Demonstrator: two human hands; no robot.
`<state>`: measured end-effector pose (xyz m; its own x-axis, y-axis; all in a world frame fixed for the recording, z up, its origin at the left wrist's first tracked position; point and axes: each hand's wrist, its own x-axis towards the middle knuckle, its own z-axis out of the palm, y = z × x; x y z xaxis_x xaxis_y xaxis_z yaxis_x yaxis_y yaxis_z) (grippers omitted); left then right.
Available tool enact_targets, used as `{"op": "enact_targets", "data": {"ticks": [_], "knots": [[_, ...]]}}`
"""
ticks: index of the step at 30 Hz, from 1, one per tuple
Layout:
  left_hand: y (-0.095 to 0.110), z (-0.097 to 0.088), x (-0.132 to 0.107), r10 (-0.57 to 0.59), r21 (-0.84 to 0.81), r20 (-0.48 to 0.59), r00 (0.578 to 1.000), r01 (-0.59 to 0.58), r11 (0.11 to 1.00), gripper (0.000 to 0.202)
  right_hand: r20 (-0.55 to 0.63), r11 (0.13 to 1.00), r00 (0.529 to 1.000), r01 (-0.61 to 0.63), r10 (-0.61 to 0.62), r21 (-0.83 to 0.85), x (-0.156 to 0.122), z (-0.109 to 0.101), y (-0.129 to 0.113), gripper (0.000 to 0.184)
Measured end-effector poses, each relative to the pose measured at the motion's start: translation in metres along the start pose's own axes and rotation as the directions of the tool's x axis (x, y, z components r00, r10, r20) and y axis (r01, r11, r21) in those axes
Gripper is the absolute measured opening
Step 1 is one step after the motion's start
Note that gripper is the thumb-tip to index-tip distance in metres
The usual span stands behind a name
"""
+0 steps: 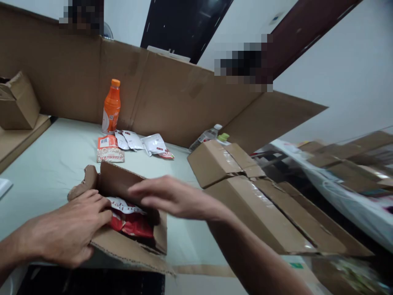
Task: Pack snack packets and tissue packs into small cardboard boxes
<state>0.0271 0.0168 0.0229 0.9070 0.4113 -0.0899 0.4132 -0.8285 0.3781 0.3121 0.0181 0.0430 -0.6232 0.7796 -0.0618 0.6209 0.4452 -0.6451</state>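
Note:
An open cardboard box (130,252) sits at the table's near edge with its flaps raised. Inside lies a red and white snack bag (132,223), its lettering partly covered. My left hand (67,225) grips the box's left side, fingers curled over the edge and thumb near the bag. Above the box's right half, my right hand (172,196) is stretched out flat with fingers extended and holds nothing. Its fingertips hover over the opening; whether they touch the box's back flap I cannot tell.
Behind the box stand an orange drink bottle (111,108), an orange snack packet (109,149) and several white packets (153,144). Taped cardboard boxes (245,209) line the right side, with a clear bottle (206,136) behind. A tall cardboard panel (172,90) borders the back.

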Motion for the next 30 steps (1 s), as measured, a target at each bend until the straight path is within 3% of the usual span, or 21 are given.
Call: {"op": "enact_targets", "data": {"ticks": [1,2,3,4,6,8,10,13,15,17,20,22,24,27,30], "knots": [[-0.002,0.003,-0.002,0.000,-0.005,-0.008,1.000,0.000,1.000,0.043,-0.181,0.997,0.980,-0.071,0.077,0.043,-0.002,-0.013,0.015,0.031],[-0.005,0.008,-0.006,0.008,0.001,-0.025,1.000,-0.008,1.000,0.050,-0.353,0.981,0.915,-0.180,0.194,0.072,0.000,-0.027,0.034,0.031],[-0.008,0.015,-0.011,0.022,0.015,-0.055,0.998,-0.021,1.000,0.059,-0.494,0.940,0.805,-0.329,0.328,0.089,0.004,-0.041,0.057,0.031],[-0.013,0.024,-0.016,0.035,0.039,-0.093,0.995,-0.031,0.999,0.070,-0.581,0.857,0.666,-0.503,0.467,0.113,0.011,-0.053,0.082,0.029],[-0.025,0.047,-0.027,0.050,0.090,-0.170,0.984,-0.035,0.995,0.093,-0.616,0.751,0.536,-0.644,0.578,0.145,0.030,-0.070,0.136,0.025],[-0.038,0.070,-0.032,0.044,0.123,-0.201,0.979,-0.020,0.992,0.100,-0.605,0.669,0.459,-0.724,0.651,0.170,0.052,-0.078,0.185,0.022],[-0.049,0.088,-0.031,0.055,0.148,-0.217,0.975,-0.023,0.989,0.091,-0.588,0.596,0.391,-0.777,0.708,0.202,0.073,-0.078,0.220,0.031],[-0.060,0.099,-0.019,0.059,0.170,-0.204,0.977,-0.024,0.985,0.073,-0.572,0.519,0.302,-0.813,0.763,0.264,0.097,-0.072,0.251,0.040],[-0.063,0.098,-0.013,0.055,0.151,-0.195,0.979,-0.025,0.988,0.066,-0.557,0.511,0.282,-0.802,0.781,0.311,0.108,-0.066,0.258,0.040],[-0.060,0.091,-0.011,0.078,0.122,-0.176,0.981,-0.057,0.991,0.066,-0.532,0.545,0.314,-0.759,0.786,0.357,0.116,-0.061,0.256,0.040],[-0.043,0.070,-0.017,0.031,0.085,-0.136,0.990,-0.019,0.996,0.084,-0.523,0.632,0.397,-0.657,0.754,0.412,0.113,-0.054,0.238,0.033],[-0.027,0.051,-0.020,-0.029,0.043,-0.100,0.995,0.034,0.998,0.092,-0.563,0.695,0.431,-0.577,0.706,0.429,0.099,-0.052,0.215,0.022],[-0.015,0.031,-0.018,-0.030,-0.019,-0.039,0.999,0.029,0.999,0.084,-0.640,0.772,0.445,-0.471,0.626,0.427,0.074,-0.052,0.186,0.009],[-0.007,0.012,-0.008,-0.041,-0.061,0.015,0.999,0.041,0.997,0.065,-0.798,0.905,0.428,-0.223,0.424,0.362,0.023,-0.047,0.129,0.006],[-0.004,0.007,-0.001,-0.066,-0.059,0.046,0.997,0.068,0.996,0.056,-0.924,0.986,0.359,0.055,0.128,0.158,-0.029,-0.028,0.060,0.008]]}}
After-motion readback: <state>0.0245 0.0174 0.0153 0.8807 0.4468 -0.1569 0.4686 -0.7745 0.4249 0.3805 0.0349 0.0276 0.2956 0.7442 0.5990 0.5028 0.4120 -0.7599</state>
